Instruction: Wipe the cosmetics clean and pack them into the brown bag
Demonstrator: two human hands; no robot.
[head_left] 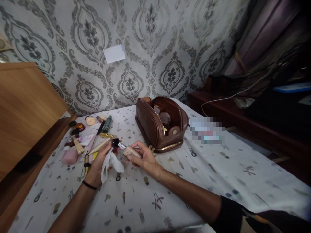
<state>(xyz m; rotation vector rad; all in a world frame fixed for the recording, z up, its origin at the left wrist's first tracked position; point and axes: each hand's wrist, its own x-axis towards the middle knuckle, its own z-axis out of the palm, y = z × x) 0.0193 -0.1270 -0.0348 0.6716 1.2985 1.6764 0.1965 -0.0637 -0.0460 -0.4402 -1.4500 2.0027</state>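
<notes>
My right hand (143, 157) is closed around a small beige foundation bottle (131, 152), tilted with its silver neck pointing left. Between the fingers of my left hand (99, 161) is a black cap (115, 142), close to that neck; whether the two touch, I cannot tell. A crumpled white wipe (113, 163) also hangs from my left hand, below the cap. Just beyond my right hand stands a brown leather cosmetic bag (150, 124), unzipped, with several items inside, among them a round clear container (165, 118).
Left of my hands lie several cosmetics: a green tube (107, 123), a pink sponge-like item (70, 156), a gold tube (107, 135) and small jars (80, 126). A blurred-out item (206, 131) lies right of the bag. A wooden panel (29, 110) borders the left side.
</notes>
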